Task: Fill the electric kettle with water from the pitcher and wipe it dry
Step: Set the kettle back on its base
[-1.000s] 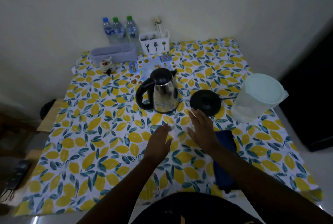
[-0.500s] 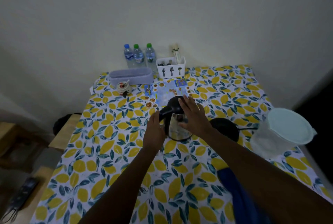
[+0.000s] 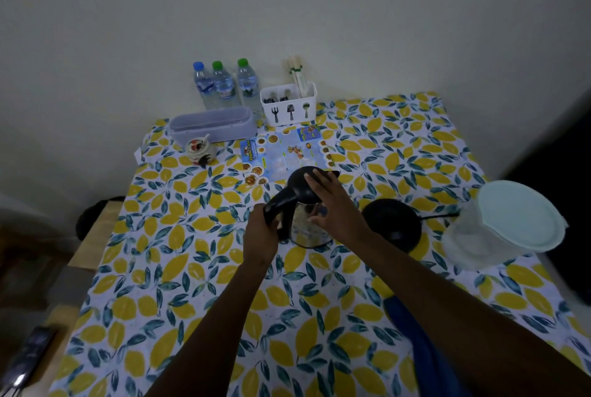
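A steel electric kettle (image 3: 305, 230) with a black lid and handle stands on the lemon-print tablecloth (image 3: 192, 284) mid-table. My left hand (image 3: 260, 238) is wrapped around its black handle. My right hand (image 3: 332, 204) lies over the lid, fingers spread on top and thumb against the steel body. The black kettle base (image 3: 395, 224) sits just right of the kettle, with a cord running right. A clear pitcher (image 3: 499, 227) with a pale green lid stands at the right edge. A blue cloth (image 3: 419, 342) lies under my right forearm.
Along the back wall stand three water bottles (image 3: 222, 83), a white cutlery caddy (image 3: 287, 105), a grey oblong container (image 3: 212, 124) and a small ceramic jar (image 3: 200, 150). A printed menu sheet (image 3: 287, 150) lies behind the kettle. A wooden stool (image 3: 92, 236) sits left of the table.
Both hands rose from the tablecloth to the kettle: the left closed on the handle, the right settled on the lid. The camera view tilted up toward the wall.
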Available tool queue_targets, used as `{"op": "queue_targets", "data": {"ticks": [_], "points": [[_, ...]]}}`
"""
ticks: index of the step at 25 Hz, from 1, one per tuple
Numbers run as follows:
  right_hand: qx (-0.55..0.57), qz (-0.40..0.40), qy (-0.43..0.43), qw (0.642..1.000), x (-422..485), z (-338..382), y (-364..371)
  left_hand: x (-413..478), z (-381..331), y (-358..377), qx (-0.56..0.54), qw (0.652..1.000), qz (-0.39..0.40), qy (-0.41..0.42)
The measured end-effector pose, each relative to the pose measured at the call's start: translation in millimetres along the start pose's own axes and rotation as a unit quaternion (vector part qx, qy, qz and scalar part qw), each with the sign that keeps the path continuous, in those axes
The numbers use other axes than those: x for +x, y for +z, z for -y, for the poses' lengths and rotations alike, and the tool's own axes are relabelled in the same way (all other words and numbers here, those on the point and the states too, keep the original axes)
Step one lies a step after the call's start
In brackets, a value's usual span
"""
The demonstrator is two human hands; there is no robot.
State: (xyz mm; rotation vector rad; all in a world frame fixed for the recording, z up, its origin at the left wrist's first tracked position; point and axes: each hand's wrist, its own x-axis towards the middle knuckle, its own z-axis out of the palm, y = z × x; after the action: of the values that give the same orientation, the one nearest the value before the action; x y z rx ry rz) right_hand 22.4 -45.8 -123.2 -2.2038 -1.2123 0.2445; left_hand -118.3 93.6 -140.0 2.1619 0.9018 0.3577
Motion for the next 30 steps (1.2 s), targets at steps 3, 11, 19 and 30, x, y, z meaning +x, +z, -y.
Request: {"op": "queue_targets", "data": {"ticks": [3,11,19,30], "points": [[0.006,-0.03,0.017,0.999,-12.4,-1.3,-13.7,0.3,-13.9,2.0,0.017,0.999,0.005,0.029],[-0.034,-0.141,0.09,0.985,-41.5,-28.3,-79.4,17.3,-89.8,32.8,0.005,0.989,0.076,0.125],[-0.04,-0.167,0.159,0.972,-79.9,-73.7,-96.6,20.5,-121.3,94.7,-0.001,0.98,0.146,0.137],[-0.051,-0.175,0.163,0.97,-83.6,-72.7,-96.8,18.4,-124.2,92.3,0.0,0.974,0.18,0.141]]}}
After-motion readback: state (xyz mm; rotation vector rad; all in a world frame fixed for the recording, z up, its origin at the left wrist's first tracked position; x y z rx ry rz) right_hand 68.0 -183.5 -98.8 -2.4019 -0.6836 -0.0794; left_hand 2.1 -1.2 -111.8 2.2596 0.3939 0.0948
